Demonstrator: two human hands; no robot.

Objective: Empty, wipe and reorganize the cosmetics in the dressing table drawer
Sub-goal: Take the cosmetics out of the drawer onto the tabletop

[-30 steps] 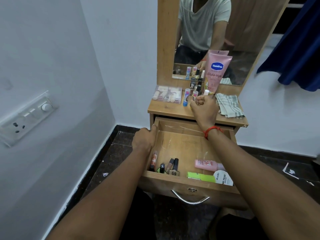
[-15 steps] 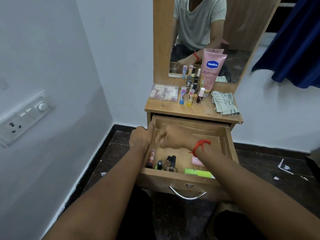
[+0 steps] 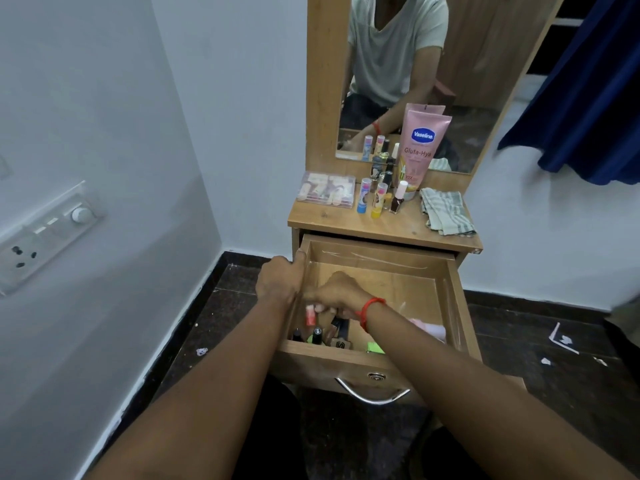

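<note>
The wooden drawer (image 3: pixel 453 299) of the dressing table stands pulled out. My left hand (image 3: pixel 278 280) grips its left wall near the back. My right hand (image 3: pixel 337 294), a red thread on the wrist, is down inside the drawer at the left and pinches a small red-orange tube (image 3: pixel 310 315). Several dark little bottles (image 3: pixel 318 334) lie at the drawer's front left, a green packet (image 3: pixel 375 347) at the front, a pink bottle (image 3: pixel 431 329) partly behind my right forearm. On the tabletop (image 3: pixel 346 221) stand several small cosmetics (image 3: pixel 379 199) and a pink Vaseline tube (image 3: pixel 420 147).
A folded striped cloth (image 3: pixel 445 211) lies on the tabletop's right, a clear plastic case (image 3: pixel 327 189) on its left. The mirror (image 3: pixel 467 64) rises behind. A white wall with a switch panel (image 3: pixel 45 233) is at the left. Paper scraps (image 3: pixel 562 339) lie on the dark floor.
My right hand left the tabletop, came down into the drawer and took hold of the red-orange tube at the left. My left hand stayed on the drawer wall.
</note>
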